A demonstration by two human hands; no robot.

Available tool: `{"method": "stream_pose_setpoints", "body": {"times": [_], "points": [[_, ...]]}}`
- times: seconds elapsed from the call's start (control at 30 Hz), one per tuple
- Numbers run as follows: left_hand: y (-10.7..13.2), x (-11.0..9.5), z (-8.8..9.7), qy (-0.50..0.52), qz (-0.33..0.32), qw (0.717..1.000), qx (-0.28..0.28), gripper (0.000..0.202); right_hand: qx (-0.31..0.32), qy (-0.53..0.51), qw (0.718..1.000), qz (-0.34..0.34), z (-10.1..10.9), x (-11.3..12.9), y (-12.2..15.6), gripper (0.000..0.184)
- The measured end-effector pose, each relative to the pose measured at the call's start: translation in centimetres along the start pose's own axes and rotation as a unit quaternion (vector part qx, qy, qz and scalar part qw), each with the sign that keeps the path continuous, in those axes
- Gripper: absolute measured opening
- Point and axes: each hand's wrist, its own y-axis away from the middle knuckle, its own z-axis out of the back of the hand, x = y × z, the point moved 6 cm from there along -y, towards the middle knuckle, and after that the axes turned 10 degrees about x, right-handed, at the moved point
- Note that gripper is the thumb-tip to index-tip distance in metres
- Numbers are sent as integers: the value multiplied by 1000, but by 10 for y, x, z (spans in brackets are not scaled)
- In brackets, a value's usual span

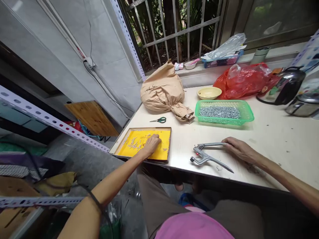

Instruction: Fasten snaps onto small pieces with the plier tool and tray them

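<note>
My left hand (151, 146) reaches down into a shallow yellow-bottomed box (163, 134), its fingers curled together near the bottom; whatever they may hold is hidden. Small pale pieces (134, 143) lie scattered in the box, mostly to the left of that hand. On the right, my right hand (238, 149) has its fingers closed round the end of the upper handle of grey hand pliers (204, 156). The pliers lie on the table with handles spread and jaws pointing left. Behind them sits a green basket (224, 122) holding many small silvery metal pieces (219, 112).
Green-handled scissors (161, 120) lie behind the box. A tied brown paper sack (161, 89), a yellow bowl (208, 93), a red plastic bag (245, 81) and a kettle (281, 86) stand along the back. The table's front edge (224, 178) runs close to my lap.
</note>
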Motion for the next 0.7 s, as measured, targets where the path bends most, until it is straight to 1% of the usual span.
{"method": "stream_pose_setpoints", "body": {"times": [0.17, 0.23, 0.3, 0.33, 0.37, 0.4, 0.43, 0.5, 0.57, 0.63, 0.7], "points": [[-4, 8, 1, -6, 12, 1000, 4, 19, 29, 2, 1000, 12, 0, 0, -6, 34], [-4, 5, 4, 1, 0, 1000, -17, 18, 41, 6, 999, 20, 2, 0, -9, 34], [-3, -5, 8, 52, -9, 997, -48, 17, 52, 13, 998, 26, 5, -2, -14, 35], [-2, -12, 9, 102, -9, 993, -51, 16, 56, 18, 998, 28, 7, -3, -16, 36], [-2, -21, 7, 167, -5, 985, -40, 14, 58, 24, 998, 29, 9, -4, -18, 36], [-1, -33, 3, 239, 0, 971, -15, 14, 58, 31, 997, 32, 12, -5, -21, 36], [0, -47, -4, 311, 4, 950, 21, 16, 57, 41, 997, 36, 15, -5, -23, 36], [3, -79, -19, 434, 7, 896, 95, 19, 51, 74, 995, 47, 19, -3, -26, 35], [4, -107, -35, 512, 19, 847, 145, 20, 53, 125, 989, 62, 21, 2, -30, 35], [1, -124, -49, 555, 43, 814, 167, 20, 57, 184, 979, 68, 19, 8, -34, 34], [-4, -131, -62, 571, 72, 800, 169, 22, 56, 234, 969, 58, 17, 11, -38, 32]]}}
